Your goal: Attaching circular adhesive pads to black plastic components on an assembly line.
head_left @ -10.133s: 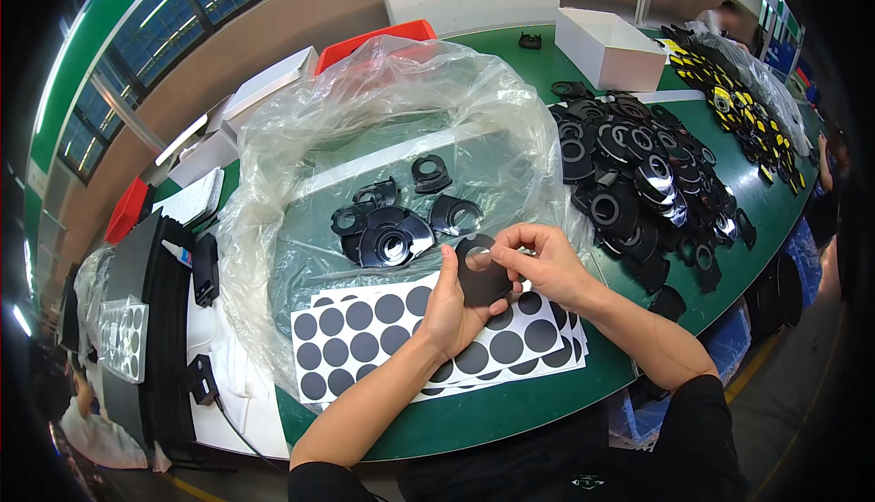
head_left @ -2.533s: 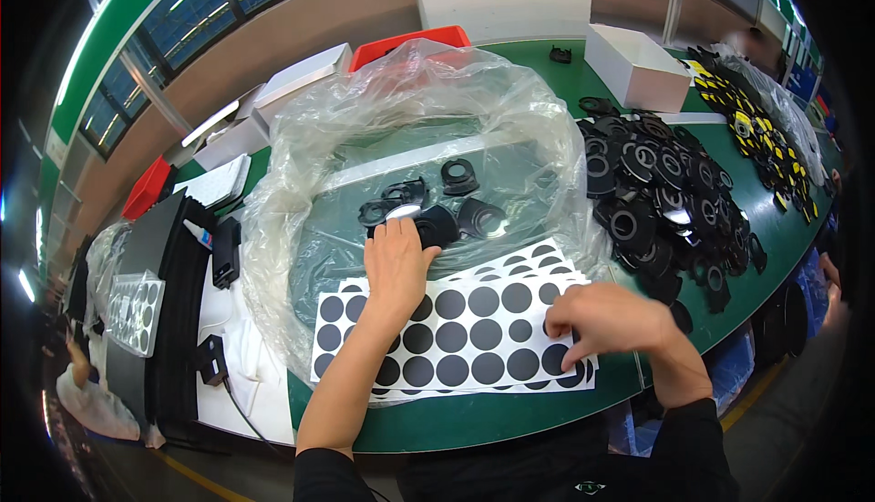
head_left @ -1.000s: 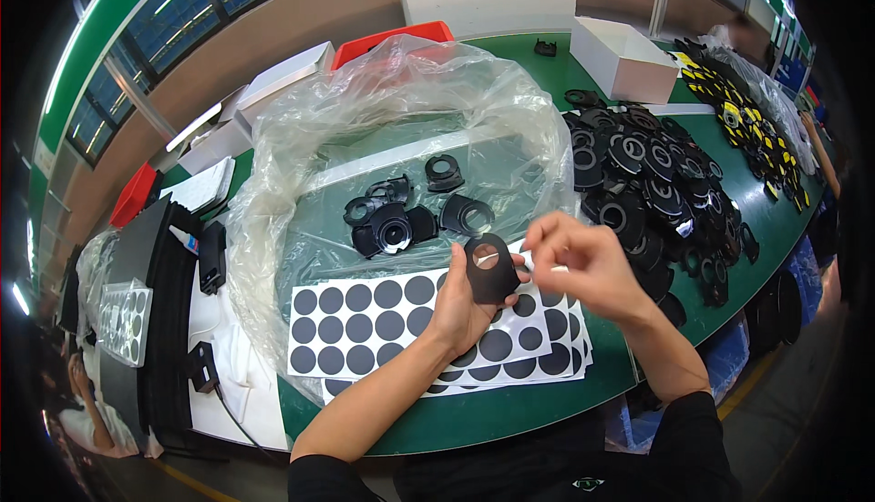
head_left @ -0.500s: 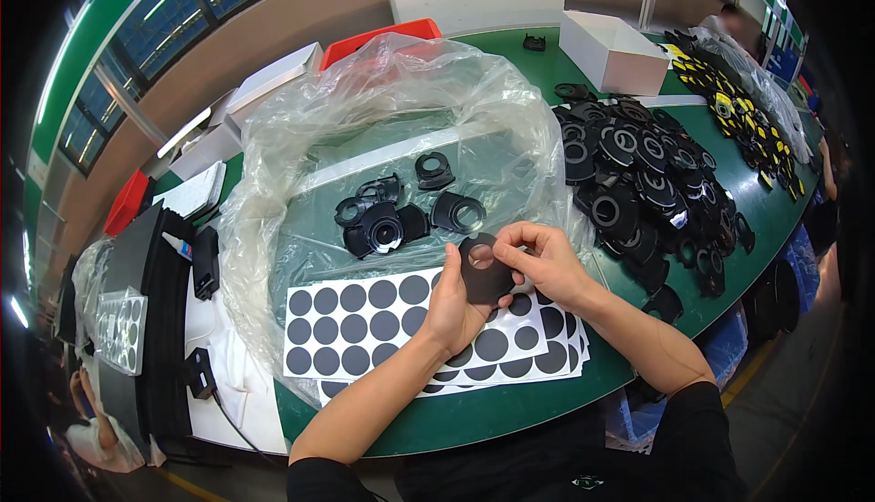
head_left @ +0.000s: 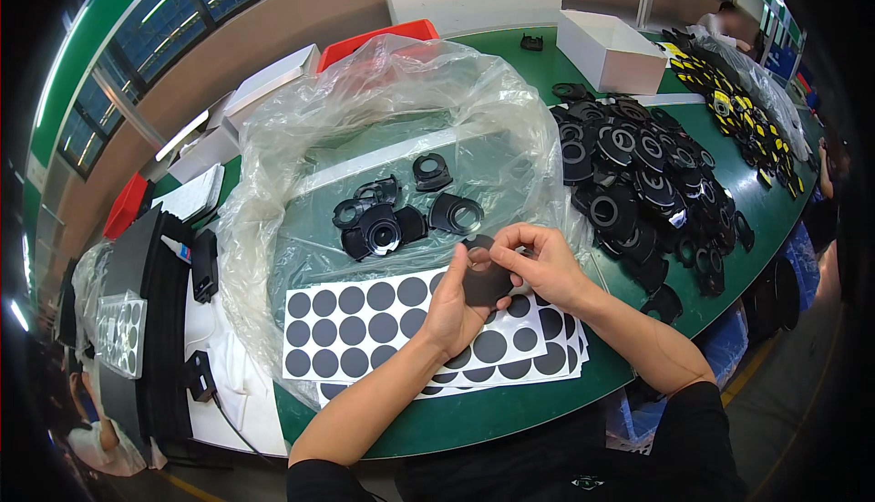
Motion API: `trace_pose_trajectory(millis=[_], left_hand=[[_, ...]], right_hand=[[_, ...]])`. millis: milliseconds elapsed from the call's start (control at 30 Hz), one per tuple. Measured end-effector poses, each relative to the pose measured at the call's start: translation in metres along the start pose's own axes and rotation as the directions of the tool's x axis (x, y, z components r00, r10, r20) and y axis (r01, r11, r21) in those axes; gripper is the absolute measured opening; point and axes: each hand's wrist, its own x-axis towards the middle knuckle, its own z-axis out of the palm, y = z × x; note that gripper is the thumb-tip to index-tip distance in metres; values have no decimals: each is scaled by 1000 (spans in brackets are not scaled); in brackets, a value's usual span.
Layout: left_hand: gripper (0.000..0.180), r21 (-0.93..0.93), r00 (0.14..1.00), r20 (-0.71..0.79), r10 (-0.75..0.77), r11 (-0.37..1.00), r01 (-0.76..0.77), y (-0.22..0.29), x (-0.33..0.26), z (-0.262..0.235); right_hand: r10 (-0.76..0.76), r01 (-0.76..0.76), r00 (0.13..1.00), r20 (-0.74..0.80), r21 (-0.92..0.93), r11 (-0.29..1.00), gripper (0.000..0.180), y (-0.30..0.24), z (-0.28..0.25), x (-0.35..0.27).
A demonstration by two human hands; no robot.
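Left hand (head_left: 456, 312) grips the black plate (head_left: 488, 287) above the dotted sheet (head_left: 338, 316); right hand (head_left: 549, 270) bends its fingers at the plate's upper edge, grip unclear; it seems fine finger work, next needing steady holding.

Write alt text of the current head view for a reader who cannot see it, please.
A person's left hand holds a flat black part with a round hole while the right hand touches it near the hole, above white sheets of dark discs. Beyond, loose black parts lie on clear plastic on a green table; a heap of black parts lies rightward.
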Motion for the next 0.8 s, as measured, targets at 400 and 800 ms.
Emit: trace_pose_trajectory(millis=[400,800], left_hand=[[17,46,992,-129,-4,999,10,-3,-1,-2],[22,46,993,-109,42,998,-37,-5,-3,0]], right_hand=[[-66,62,997,-41,-91,994,15,-2,5,-2],[-596,425,802,-30,-672,606,23,-11,1,-1]])
